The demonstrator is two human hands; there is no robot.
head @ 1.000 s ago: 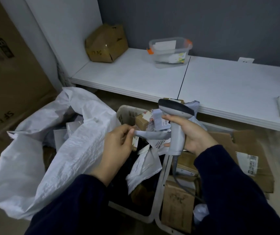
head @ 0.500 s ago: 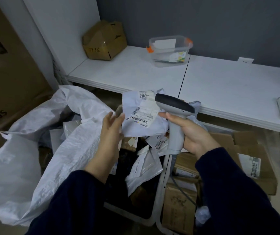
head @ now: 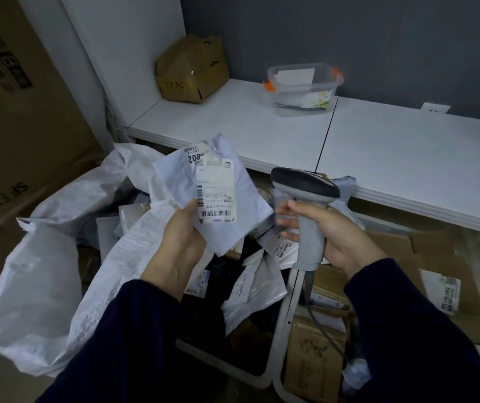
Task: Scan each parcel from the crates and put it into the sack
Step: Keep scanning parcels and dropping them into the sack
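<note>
- The left hand (head: 180, 242) holds a white parcel (head: 241, 184) up in the air, in front of the tabletop's (head: 392, 158) front edge. The barcode label faces the camera.
- Its thumb lies on the parcel's lower left edge. The other fingers are hidden behind the parcel, so the hand pinches it between thumb and fingers.
- The right hand (head: 343, 237) grips the grey handle of a scanner (head: 305, 187), fingers curled round it. The fingertips are blurred. The dark scanner head sits just right of the parcel.
- A white woven sack (head: 44, 271) stands open on the floor at left, with flat parcels visible inside its mouth.
- Two white crates (head: 281, 330) sit side by side on the floor below the hands. The left one holds soft mailers and the right one brown boxes.
- A dented brown box (head: 192, 71) sits in the tabletop's back left corner.
- A clear plastic tub (head: 302, 88) with orange clips stands at the back edge.
</note>
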